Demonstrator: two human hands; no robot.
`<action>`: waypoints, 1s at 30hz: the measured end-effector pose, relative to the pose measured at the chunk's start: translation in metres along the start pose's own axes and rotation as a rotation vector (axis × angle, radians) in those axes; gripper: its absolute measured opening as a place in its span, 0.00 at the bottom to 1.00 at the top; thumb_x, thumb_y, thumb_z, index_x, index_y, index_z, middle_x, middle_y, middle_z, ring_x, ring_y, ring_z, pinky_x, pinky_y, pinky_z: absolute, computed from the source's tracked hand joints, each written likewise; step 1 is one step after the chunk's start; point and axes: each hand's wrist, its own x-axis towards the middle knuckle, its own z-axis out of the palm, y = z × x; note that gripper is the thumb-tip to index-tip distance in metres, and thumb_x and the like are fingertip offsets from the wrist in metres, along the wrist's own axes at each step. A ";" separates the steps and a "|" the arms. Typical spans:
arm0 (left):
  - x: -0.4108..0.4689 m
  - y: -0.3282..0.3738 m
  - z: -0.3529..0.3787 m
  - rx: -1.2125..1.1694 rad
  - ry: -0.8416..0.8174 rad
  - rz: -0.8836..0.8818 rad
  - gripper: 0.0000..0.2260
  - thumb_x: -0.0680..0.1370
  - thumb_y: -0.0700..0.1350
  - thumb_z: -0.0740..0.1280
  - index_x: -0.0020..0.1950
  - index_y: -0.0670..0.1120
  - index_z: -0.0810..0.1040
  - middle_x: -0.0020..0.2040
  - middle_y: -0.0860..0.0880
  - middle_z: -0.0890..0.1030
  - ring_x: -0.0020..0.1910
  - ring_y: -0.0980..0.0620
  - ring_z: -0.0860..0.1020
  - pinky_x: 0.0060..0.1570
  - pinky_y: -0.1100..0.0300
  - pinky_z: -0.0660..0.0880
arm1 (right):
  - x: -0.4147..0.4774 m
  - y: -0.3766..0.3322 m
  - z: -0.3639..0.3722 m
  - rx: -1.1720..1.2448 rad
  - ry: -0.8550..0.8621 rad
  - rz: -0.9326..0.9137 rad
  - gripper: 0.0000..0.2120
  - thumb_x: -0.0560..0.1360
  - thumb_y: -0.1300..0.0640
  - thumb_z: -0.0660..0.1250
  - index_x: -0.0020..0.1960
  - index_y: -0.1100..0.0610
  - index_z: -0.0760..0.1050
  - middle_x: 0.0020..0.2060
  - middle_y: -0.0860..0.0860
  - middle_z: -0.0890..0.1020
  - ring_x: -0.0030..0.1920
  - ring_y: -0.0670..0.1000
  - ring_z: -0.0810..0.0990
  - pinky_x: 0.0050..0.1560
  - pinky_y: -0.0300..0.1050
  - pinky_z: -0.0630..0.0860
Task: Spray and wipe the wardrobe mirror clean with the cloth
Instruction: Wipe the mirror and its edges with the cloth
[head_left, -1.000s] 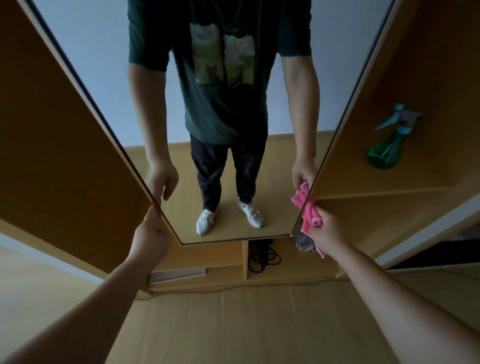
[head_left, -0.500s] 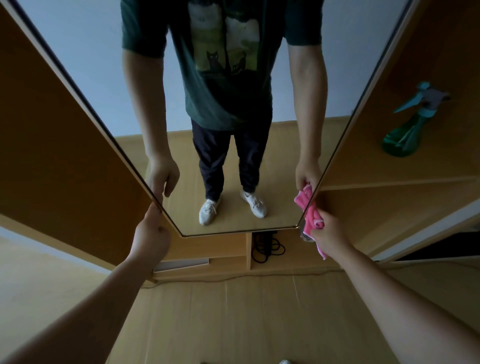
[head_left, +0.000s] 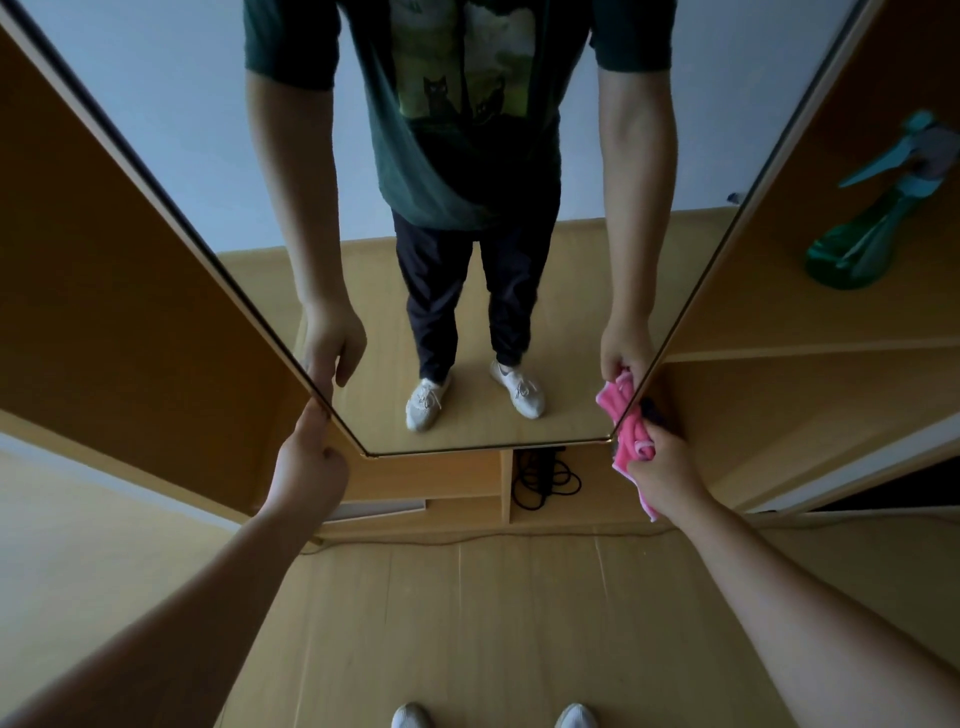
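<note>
The left hand (head_left: 311, 467) and right hand (head_left: 667, 475) are bare, and so are both arms up to the short sleeves; reflected in the wardrobe mirror (head_left: 208, 130), the person wears a dark green short-sleeved T-shirt (head_left: 467, 171) with a yellow-green printed chest panel showing two black cats; below it, dark tapered trousers (head_left: 441, 291), possibly navy, though the dim light leaves that uncertain; on the feet, white lace-up sneakers (head_left: 426, 405), their rounded toes also showing directly at the lower edge.

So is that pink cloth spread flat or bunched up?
Bunched up: the pink cloth is crumpled, gripped by the right hand at the lower right corner of the mirror, tail hanging below.
</note>
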 end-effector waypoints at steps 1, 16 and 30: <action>0.000 0.000 0.001 0.005 -0.008 0.008 0.32 0.73 0.30 0.55 0.75 0.53 0.60 0.67 0.41 0.73 0.56 0.49 0.76 0.35 0.68 0.70 | 0.001 0.002 0.001 -0.011 -0.003 -0.001 0.19 0.74 0.70 0.64 0.58 0.51 0.78 0.44 0.45 0.80 0.40 0.39 0.80 0.37 0.30 0.72; -0.032 0.091 0.000 0.216 -0.428 0.123 0.16 0.80 0.39 0.60 0.68 0.43 0.72 0.62 0.46 0.77 0.62 0.47 0.75 0.56 0.62 0.68 | -0.059 -0.040 -0.073 0.124 -0.070 -0.059 0.25 0.74 0.68 0.67 0.68 0.49 0.74 0.51 0.47 0.83 0.45 0.44 0.83 0.41 0.39 0.81; -0.092 0.324 -0.044 -0.119 -0.504 0.720 0.37 0.66 0.60 0.74 0.71 0.54 0.64 0.62 0.56 0.74 0.58 0.59 0.76 0.60 0.59 0.74 | -0.164 -0.222 -0.201 0.222 -0.064 -0.629 0.21 0.69 0.59 0.73 0.56 0.40 0.75 0.53 0.45 0.81 0.52 0.49 0.83 0.47 0.45 0.82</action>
